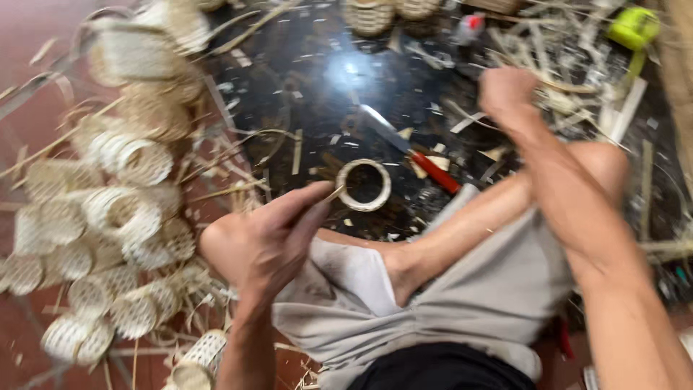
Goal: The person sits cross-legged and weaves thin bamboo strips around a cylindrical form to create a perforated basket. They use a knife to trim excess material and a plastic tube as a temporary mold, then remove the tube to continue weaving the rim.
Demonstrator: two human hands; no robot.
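my left hand (263,242) pinches a thin strip joined to a small bamboo ring (363,185) lying on the dark floor ahead. my right hand (505,92) is clenched among the scraps. a hard tug could spring the ring open; the knife (411,150) lies close.

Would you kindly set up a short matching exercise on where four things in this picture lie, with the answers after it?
Things:
1. bamboo ring
2. knife with the red handle
3. pile of small woven baskets
4. yellow-green object

Places:
A. top right corner, among the bamboo scraps
B. far left, on the reddish floor
C. at the fingertips of the left hand
D. on the dark floor, just beyond the ring, between the two hands

Pairs: 1-C, 2-D, 3-B, 4-A
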